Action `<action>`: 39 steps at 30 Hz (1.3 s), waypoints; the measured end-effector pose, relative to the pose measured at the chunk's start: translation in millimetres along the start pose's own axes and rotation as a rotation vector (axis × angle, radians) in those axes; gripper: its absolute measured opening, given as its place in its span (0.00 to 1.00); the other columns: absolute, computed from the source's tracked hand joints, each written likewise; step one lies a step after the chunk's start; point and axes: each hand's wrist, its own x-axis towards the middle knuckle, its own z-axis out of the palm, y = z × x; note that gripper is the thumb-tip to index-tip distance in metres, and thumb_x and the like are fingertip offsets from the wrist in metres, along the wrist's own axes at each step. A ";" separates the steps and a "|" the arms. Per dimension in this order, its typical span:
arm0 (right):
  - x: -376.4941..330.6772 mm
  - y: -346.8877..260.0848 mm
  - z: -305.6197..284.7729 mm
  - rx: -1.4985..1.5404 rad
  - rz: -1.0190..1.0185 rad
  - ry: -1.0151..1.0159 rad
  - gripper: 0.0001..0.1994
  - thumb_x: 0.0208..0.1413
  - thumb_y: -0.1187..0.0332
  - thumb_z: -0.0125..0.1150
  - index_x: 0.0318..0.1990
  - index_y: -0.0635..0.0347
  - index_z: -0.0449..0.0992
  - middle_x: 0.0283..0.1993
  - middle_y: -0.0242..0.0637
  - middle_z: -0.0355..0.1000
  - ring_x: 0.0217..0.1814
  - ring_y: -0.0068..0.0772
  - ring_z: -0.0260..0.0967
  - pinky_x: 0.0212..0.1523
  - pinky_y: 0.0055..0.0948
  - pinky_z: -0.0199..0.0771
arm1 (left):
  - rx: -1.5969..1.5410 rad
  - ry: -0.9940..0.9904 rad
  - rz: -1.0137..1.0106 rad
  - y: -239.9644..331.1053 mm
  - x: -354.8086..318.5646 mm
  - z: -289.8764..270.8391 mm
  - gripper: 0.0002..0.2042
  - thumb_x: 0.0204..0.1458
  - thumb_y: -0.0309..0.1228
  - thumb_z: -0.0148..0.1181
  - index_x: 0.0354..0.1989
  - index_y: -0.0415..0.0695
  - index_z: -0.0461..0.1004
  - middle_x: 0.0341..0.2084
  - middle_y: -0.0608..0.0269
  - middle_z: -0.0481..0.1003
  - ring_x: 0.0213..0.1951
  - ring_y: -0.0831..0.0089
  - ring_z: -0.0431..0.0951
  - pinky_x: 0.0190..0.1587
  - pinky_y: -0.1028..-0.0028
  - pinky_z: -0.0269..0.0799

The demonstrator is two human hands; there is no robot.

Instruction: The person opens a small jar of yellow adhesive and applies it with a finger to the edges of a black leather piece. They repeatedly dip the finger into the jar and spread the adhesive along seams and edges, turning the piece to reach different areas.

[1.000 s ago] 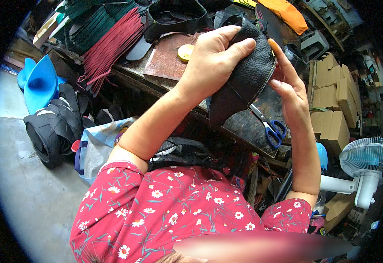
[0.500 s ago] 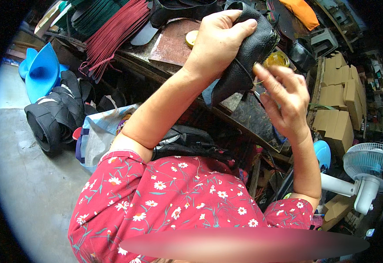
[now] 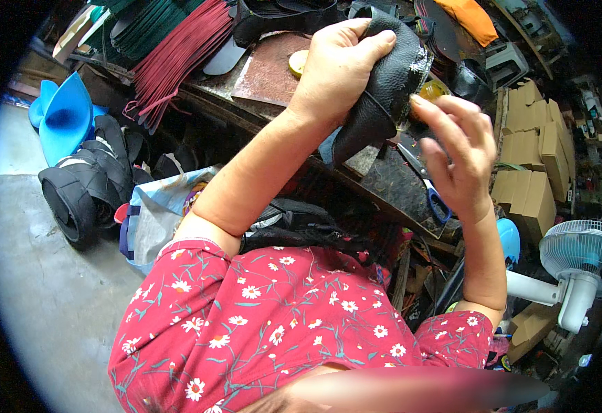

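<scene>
My left hand [image 3: 335,65] grips a black grained-leather piece [image 3: 387,86], probably a shoe upper, with the thumb on top and the fingers mostly hidden behind it. Along its right edge runs a glossy, wet-looking strip. Beside that edge is my right hand [image 3: 459,148], its fingers curved and apart, holding nothing that I can see. The index fingertip is at or very near the lower part of the edge; contact is unclear. Just behind those fingers stands a jar of yellow substance [image 3: 433,91]. Scissors [image 3: 437,203] with blue handles lie on the bench below the right hand.
The dark workbench [image 3: 390,179] carries a reddish-brown board [image 3: 266,69], a round yellow item [image 3: 297,63] and bundled red strips [image 3: 180,58]. Blue foam-like sheets [image 3: 67,117] and black rolls [image 3: 80,186] stand left. Cardboard boxes [image 3: 524,193] and a fan [image 3: 573,255] are right.
My right hand has shifted slightly right and its fingers have spread, uncovering the scissors. The leather has moved slightly left in my left hand, and its edge shows more shine.
</scene>
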 end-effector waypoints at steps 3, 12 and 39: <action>1.0 -4.1 -1.2 0.015 -0.061 -0.179 0.24 0.40 0.72 0.63 0.49 0.39 0.82 0.42 0.30 0.73 0.33 0.28 0.69 0.40 0.30 0.66 | 0.009 0.023 -0.043 5.9 -1.9 3.4 0.07 0.58 0.25 0.56 0.40 0.34 0.78 0.31 0.65 0.80 0.29 0.82 0.77 0.34 0.80 0.73; 4.7 3.6 1.1 -0.128 0.091 0.009 0.29 0.42 0.71 0.65 0.58 0.48 0.76 0.43 0.35 0.72 0.41 0.35 0.71 0.42 0.33 0.70 | -0.016 -0.036 -0.065 14.2 -10.0 7.0 0.08 0.59 0.25 0.56 0.42 0.34 0.77 0.33 0.64 0.80 0.32 0.82 0.77 0.36 0.81 0.74; 7.8 17.0 -28.2 1.096 0.609 -0.144 0.30 0.52 0.74 0.54 0.65 0.63 0.61 0.42 0.34 0.71 0.45 0.21 0.67 0.49 0.21 0.65 | 0.856 -0.888 0.142 61.8 5.9 7.0 0.17 0.50 0.37 0.70 0.40 0.36 0.78 0.25 0.62 0.76 0.30 0.81 0.73 0.36 0.75 0.70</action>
